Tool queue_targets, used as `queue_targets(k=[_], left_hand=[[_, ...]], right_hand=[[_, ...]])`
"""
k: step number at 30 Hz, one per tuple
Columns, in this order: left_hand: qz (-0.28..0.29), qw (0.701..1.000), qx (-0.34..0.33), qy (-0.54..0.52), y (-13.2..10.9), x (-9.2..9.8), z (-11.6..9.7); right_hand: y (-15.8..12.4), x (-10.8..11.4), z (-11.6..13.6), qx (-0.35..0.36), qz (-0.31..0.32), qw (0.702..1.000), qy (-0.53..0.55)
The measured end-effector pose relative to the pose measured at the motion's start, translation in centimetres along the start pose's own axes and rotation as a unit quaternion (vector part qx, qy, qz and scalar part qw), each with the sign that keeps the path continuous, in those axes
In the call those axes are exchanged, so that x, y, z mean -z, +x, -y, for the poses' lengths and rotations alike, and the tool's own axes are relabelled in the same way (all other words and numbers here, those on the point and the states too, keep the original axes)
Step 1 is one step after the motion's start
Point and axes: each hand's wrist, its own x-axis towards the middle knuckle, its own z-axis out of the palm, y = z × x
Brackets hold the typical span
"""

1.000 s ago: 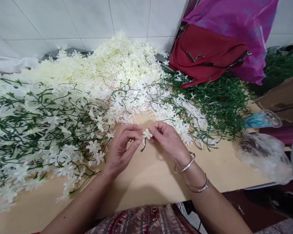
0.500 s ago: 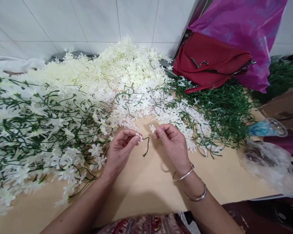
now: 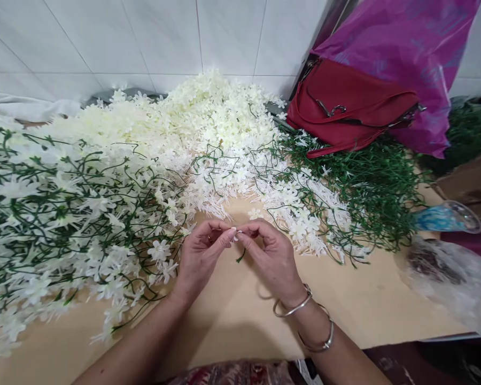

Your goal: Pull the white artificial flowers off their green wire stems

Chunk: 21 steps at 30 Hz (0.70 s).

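My left hand [image 3: 203,254] and my right hand [image 3: 269,254] meet fingertip to fingertip over the tan table [image 3: 240,315]. Both are pinched on one small white artificial flower [image 3: 234,233] whose green stem [image 3: 241,255] curls down between them. A loose white flower [image 3: 255,214] lies on the table just beyond my right fingers. A big heap of cream-white flower heads [image 3: 192,123] rises behind the hands. Finished sprigs with green stems and white flowers [image 3: 64,214] spread out to the left.
Bare green stems [image 3: 364,182] lie at the right under a red handbag [image 3: 348,107] and a purple plastic bag [image 3: 404,48]. A clear plastic bag [image 3: 449,278], a small blue container [image 3: 444,216] and a cardboard box [image 3: 468,179] sit at the right edge. White tiled wall behind.
Half a second ago my hands were apart, the left with the stem, the right with a flower head. Now they have closed together and both pinch the flower on the stem.
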Motion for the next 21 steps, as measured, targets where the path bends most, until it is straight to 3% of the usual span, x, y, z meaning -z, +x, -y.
queue_targets(k=[4, 8, 12, 15, 21], left_hand=[[0.042, 0.999, 0.021, -0.010, -0.02, 0.33, -0.31], [0.062, 0.997, 0.042, -0.024, -0.05, 0.47, -0.21], [0.038, 0.998, 0.033, -0.034, 0.08, 0.21, -0.02], [0.015, 0.999, 0.022, -0.043, 0.15, -0.07, -0.09], [0.016, 0.998, 0.012, -0.058, 0.09, -0.12, -0.16]], right_hand=[[0.30, 0.49, -0.13, 0.058, -0.019, 0.997, -0.049], [0.51, 0.93, -0.26, 0.033, -0.016, 0.999, -0.031], [0.48, 1.02, -0.28, -0.006, 0.027, 1.000, 0.015], [0.33, 0.80, -0.12, 0.013, 0.039, 0.999, 0.014], [0.05, 0.10, -0.16, 0.068, -0.034, 0.996, -0.040]])
